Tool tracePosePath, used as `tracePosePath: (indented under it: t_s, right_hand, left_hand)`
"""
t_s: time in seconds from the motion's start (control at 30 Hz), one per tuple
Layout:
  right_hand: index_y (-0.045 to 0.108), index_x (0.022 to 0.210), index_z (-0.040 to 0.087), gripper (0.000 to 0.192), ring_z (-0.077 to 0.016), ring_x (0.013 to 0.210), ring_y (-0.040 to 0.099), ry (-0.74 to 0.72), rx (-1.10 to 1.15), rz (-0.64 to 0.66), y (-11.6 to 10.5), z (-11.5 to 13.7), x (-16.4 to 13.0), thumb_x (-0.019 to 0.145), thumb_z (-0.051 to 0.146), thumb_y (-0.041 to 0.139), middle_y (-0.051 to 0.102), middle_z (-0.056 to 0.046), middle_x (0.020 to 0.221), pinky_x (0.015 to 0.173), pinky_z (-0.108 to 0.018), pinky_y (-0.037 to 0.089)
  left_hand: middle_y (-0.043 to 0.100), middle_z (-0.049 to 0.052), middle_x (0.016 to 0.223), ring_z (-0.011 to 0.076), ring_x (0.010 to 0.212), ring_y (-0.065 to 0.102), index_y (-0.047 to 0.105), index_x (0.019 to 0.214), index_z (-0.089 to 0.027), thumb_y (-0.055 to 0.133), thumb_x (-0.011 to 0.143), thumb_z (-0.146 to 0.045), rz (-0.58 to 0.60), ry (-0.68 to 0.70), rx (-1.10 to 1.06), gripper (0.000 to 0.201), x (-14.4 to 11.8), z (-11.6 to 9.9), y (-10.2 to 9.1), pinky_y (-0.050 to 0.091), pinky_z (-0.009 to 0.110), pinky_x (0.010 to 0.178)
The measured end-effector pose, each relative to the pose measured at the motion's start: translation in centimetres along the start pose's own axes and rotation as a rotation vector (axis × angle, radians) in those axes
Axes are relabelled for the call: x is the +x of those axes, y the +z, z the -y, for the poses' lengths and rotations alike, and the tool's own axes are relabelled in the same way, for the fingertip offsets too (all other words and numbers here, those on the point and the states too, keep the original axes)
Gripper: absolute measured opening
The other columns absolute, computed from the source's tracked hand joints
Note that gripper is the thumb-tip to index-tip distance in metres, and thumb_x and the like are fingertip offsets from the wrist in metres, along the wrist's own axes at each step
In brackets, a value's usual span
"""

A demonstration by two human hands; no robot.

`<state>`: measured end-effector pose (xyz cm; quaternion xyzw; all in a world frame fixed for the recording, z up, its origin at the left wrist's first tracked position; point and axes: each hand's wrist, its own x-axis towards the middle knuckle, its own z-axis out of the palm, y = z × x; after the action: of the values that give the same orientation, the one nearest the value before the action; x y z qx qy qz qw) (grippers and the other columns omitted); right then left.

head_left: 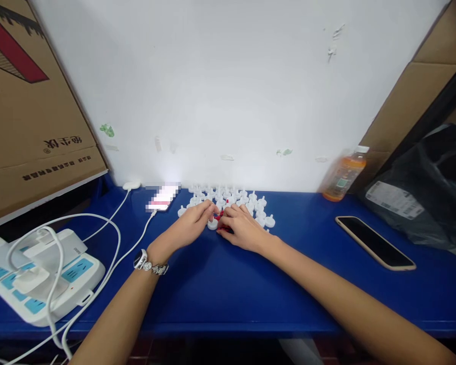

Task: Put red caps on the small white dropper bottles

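Both hands meet just in front of the cluster of small white plastic pieces on the blue table; the left hand, a watch on its wrist, has its fingertips closed on one white piece at the near edge of the cluster; the right hand lies knuckles up just right of that piece, its fingers curled over small red bits that show between the two hands; whether it actually grips them I cannot tell, since the fingers hide most of them; the hands are close together, fingertips nearly touching over the held piece.

The cluster sits against the white wall at the far edge of the table; just left of the cluster lies a phone with a blurred screen, a white cable running from it; well left of the cluster, at the near corner, rests a white power strip with blue sockets, and behind it leans a cardboard box; well right of the cluster stands an orange drink bottle by the wall; nearer than the bottle, a dark phone lies face up; beyond it rests a black plastic bag.
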<state>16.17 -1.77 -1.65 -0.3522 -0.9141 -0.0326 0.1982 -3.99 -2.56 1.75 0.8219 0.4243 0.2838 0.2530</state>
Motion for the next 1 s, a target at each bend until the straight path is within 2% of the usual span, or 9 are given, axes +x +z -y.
tracePosePath:
  t_s: [0.13,0.23,0.4,0.53,0.63,0.77,1.0]
  right_hand:
    - [0.065,0.086,0.018,0.010,-0.0202,0.091,0.052,0.055,0.126,-0.093,-0.2,-0.2,0.1,0.092,0.022,0.058,0.063,-0.006,0.088,0.082,-0.035,0.036]
    - [0.066,0.085,0.020,0.010,-0.0179,0.086,0.057,0.148,0.377,-0.228,-0.8,-0.5,0.0,0.091,0.023,0.059,0.067,-0.003,0.085,0.080,-0.033,0.041]
    - [0.066,0.090,0.019,0.016,-0.0145,0.067,0.061,0.360,0.840,-0.359,-0.9,-0.6,0.1,0.089,0.034,0.062,0.069,-0.002,0.077,0.065,-0.028,0.046]
    - [0.069,0.093,0.019,0.023,-0.0161,0.073,0.064,0.387,1.047,-0.448,-0.5,-0.3,0.3,0.085,0.041,0.068,0.070,-0.003,0.081,0.066,-0.028,0.049]
    - [0.072,0.092,0.019,0.026,-0.0158,0.073,0.063,0.360,1.100,-0.412,-0.6,0.1,0.2,0.084,0.043,0.069,0.070,-0.004,0.086,0.067,-0.029,0.049]
    - [0.070,0.090,0.019,0.030,-0.0147,0.070,0.062,0.365,1.214,-0.315,-0.9,0.6,0.0,0.078,0.046,0.073,0.070,-0.004,0.082,0.065,-0.029,0.049]
    - [0.059,0.072,0.019,0.037,-0.0121,0.058,0.056,0.449,1.331,-0.337,-0.8,0.7,0.2,0.068,0.048,0.082,0.062,0.001,0.063,0.058,-0.027,0.045]
  left_hand:
    - [0.058,0.000,0.089,0.0151,0.073,0.052,0.053,0.106,-0.022,0.047,0.095,-0.038,0.018,-0.001,0.023,0.021,-0.2,0.1,0.2,0.041,0.027,0.067]
    - [0.057,-0.001,0.087,0.0129,0.067,0.050,0.051,0.105,-0.022,0.044,0.096,-0.035,0.014,0.017,-0.011,0.018,-0.2,-0.1,0.4,0.040,0.025,0.064]
    - [0.046,-0.007,0.061,0.0111,0.047,0.038,0.049,0.118,-0.024,0.041,0.098,-0.042,0.075,-0.019,-0.028,0.028,-0.3,-0.5,1.2,0.030,0.023,0.050]
    - [0.050,-0.005,0.066,0.0117,0.048,0.044,0.040,0.132,-0.024,0.042,0.098,-0.039,0.065,-0.034,-0.010,0.038,-0.3,-0.3,2.0,0.030,0.023,0.048]
    - [0.055,-0.003,0.073,0.0133,0.052,0.050,0.033,0.138,-0.024,0.043,0.096,-0.036,0.073,-0.031,0.004,0.045,-0.3,-0.3,2.4,0.034,0.024,0.051]
    - [0.060,0.000,0.082,0.0142,0.057,0.053,0.028,0.142,-0.026,0.045,0.094,-0.032,0.083,0.000,0.009,0.051,-0.4,-0.6,2.6,0.038,0.026,0.055]
    - [0.058,-0.001,0.080,0.0135,0.058,0.051,0.026,0.145,-0.023,0.047,0.090,-0.025,0.101,-0.014,-0.009,0.059,-0.5,-1.5,2.4,0.038,0.026,0.058]
